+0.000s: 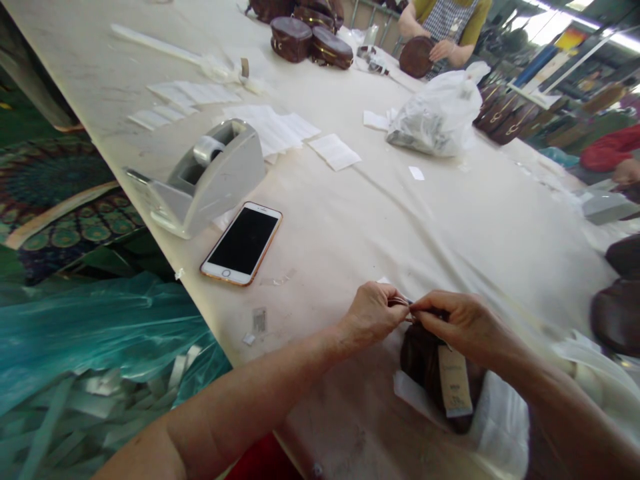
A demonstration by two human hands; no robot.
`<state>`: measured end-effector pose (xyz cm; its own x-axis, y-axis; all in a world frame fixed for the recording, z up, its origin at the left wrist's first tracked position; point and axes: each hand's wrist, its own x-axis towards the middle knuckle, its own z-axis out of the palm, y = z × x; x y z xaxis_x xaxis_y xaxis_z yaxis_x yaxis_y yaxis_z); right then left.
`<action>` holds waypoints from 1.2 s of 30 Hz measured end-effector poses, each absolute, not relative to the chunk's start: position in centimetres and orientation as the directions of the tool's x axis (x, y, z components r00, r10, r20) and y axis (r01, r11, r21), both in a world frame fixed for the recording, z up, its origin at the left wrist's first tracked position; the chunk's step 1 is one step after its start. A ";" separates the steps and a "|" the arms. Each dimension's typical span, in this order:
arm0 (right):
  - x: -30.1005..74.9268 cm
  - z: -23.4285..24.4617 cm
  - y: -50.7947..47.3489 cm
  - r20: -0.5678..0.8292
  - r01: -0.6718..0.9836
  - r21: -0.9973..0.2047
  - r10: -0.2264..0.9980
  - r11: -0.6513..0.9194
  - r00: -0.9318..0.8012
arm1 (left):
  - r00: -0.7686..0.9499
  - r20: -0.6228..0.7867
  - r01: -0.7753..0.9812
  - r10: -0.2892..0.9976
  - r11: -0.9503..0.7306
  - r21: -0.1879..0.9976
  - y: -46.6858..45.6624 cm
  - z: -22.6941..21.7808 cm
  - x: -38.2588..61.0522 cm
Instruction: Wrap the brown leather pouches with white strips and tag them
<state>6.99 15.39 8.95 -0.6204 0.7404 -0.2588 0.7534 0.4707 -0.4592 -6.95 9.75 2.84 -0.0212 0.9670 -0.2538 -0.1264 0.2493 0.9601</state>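
Note:
Just above a dark brown leather bag point(423, 360), my left hand point(373, 310) and my right hand point(465, 327) meet with their fingertips almost touching. Thumb and fingers of the left are closed on a thin brownish strap point(397, 301). The right hand pinches at the same spot, but what lies between its fingertips is too small to make out. A tan paper tag point(455, 381) with print hangs over the bag's side. Part of the bag is hidden under my right hand and forearm. Clear plastic wrapping point(503, 420) lies against the bag.
A phone point(243, 243) and a grey tape dispenser point(215, 173) sit near the table's left edge. White paper slips point(335, 152), a filled plastic bag point(437, 113) and brown round bags point(291, 39) lie farther back. Across the table, a person point(445, 33) handles a round brown bag.

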 end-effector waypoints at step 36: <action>6.8 8.9 15.1 -0.270 0.785 -0.389 0.755 0.482 -0.597 | -0.049 -0.177 -0.011 0.983 0.176 0.984 9.6 2.2 -6.5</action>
